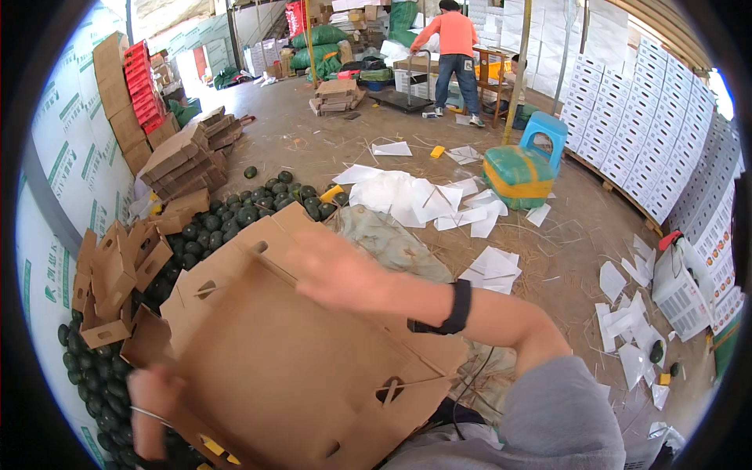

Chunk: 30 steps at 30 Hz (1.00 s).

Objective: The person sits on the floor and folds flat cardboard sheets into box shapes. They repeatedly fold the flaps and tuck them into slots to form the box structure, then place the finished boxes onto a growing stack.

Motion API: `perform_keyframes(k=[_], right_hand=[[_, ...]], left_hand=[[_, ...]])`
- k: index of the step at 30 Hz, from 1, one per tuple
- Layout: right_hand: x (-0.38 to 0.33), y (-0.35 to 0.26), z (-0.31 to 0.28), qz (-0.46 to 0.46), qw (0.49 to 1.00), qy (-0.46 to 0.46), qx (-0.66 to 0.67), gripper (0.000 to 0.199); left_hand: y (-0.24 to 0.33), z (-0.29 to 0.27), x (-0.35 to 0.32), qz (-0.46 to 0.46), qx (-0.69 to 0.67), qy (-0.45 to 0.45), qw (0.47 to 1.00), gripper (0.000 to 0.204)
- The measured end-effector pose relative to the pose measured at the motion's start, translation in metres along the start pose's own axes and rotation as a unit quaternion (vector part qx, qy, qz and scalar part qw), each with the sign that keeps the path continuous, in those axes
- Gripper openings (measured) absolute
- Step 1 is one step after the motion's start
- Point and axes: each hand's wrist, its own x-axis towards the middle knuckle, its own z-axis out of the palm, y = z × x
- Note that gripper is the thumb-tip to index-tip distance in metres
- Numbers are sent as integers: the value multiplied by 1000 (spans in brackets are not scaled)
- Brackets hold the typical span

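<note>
A part-folded cardboard box (313, 360) sits nearest, the left hand (157, 394) at its left edge and the right hand (335, 270) over its far right part, both too blurred to tell whether the fingers are spread or pinching; dark green avocados (251, 213) lie along its left; farther off are white paper sheets (395, 194), 1 blue stool (547, 128) and 1 orange-topped co-worker (460, 39)

Blur smears the person's left hand (157, 398) and right hand (335, 272), so the fingers' contact with the cardboard tray box (313, 372) cannot be told. The box hides part of the avocado heap (215, 223). Far off, a co-worker's (456, 47) hands are too small to read. The dark rim cuts off the white cartons (638, 117) at right.
</note>
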Motion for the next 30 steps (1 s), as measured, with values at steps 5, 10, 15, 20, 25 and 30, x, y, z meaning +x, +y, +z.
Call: perform_keyframes(k=[5, 10, 15, 20, 25, 30], right_hand=[[-72, 28, -64, 316, 920, -229, 31, 63], [-159, 10, -35, 444, 818, -325, 166, 111], [-153, -2, -54, 444, 823, -334, 119, 99], [-108, -55, -55, 269, 905, -315, 99, 67], [-126, -80, -2, 77, 905, -417, -33, 63], [-106, -68, -2, 3, 864, -501, -45, 67]], left_hand=[[-83, 8, 6, -197, -658, 262, 678, 55], [-60, 266, -121, -215, -707, 88, 668, 68], [98, 103, -142, -154, -506, 10, 849, 86], [77, 103, -146, -136, -462, 67, 873, 88], [107, 22, -109, -68, -469, 121, 872, 65], [172, 52, -71, 72, -344, 3, 936, 72]])
